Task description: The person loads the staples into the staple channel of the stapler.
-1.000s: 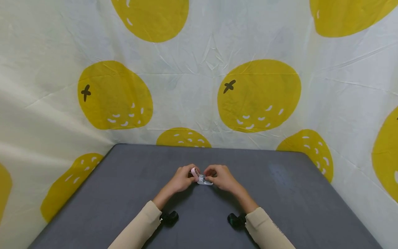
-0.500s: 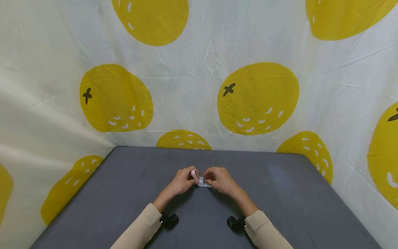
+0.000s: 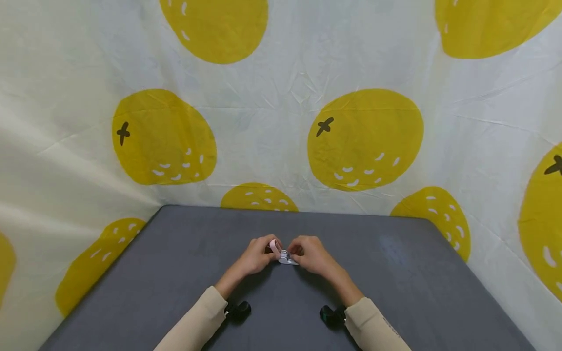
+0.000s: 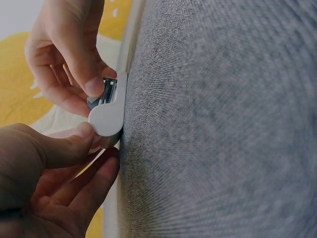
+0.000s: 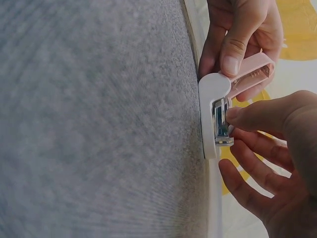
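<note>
Left hand (image 3: 258,255): pinched the rounded hinge end (image 4: 106,120), thumb beside the raised pink arm (image 5: 253,64), fingers on the far side.
Right hand (image 3: 311,255): close by, thumb and fingertip pinching the metal tray (image 5: 221,119), other fingers spread loosely.
Stapler (image 3: 286,261): as it looked to be, lay between both hands, white base (image 5: 208,126) down on the grey table (image 3: 281,312).
Weight and feel: probably light; the casing seemed stiff, smooth plastic, the tray slick, its thin parts easiest to bend.
Best hold: likely the hinge end for steadying, the tray by its sides; the raised arm looked a poor handle.
Hidden: fingers covered the tray's far side and part of the pink arm; whether staples sat inside could not be told.
Wrist cameras (image 3: 239,312): dark, below the hands.
Fruit-print cloth (image 3: 263,136): behind the table, cut off by the view's edges.
</note>
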### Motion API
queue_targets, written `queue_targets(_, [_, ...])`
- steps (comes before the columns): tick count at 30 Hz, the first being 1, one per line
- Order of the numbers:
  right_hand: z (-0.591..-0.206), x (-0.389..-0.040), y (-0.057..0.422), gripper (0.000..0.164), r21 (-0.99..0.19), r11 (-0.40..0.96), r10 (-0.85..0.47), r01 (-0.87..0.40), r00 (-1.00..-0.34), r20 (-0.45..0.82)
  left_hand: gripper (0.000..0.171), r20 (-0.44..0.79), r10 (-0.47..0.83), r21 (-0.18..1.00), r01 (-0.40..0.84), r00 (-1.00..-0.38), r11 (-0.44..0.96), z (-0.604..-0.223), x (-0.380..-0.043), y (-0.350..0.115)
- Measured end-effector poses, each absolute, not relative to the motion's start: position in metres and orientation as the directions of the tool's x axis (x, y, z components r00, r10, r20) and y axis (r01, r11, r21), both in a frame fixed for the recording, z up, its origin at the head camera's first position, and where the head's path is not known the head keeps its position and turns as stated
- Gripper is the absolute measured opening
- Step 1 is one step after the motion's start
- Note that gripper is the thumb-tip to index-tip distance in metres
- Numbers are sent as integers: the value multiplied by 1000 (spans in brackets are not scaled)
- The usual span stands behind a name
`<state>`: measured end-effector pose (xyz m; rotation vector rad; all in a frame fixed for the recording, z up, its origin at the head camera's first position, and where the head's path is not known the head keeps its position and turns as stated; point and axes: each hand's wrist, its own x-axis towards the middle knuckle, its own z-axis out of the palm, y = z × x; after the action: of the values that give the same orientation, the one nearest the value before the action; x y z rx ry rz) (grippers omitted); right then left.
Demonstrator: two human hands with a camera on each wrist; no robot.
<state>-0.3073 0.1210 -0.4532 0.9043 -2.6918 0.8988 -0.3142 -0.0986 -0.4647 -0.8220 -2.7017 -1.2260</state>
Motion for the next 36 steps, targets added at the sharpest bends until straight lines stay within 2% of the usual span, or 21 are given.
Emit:
queue_targets(21, [-452,-309,125,10,-484,666,-468,-567,-824,320,16,262,439,674,489,-859,554,-464,-315,-97])
queue_targets(36, [-453,-309,123,13,-469,642,-507,-607,-794,335,14,267,438,685,489,-858,540,-467,-315,-102])
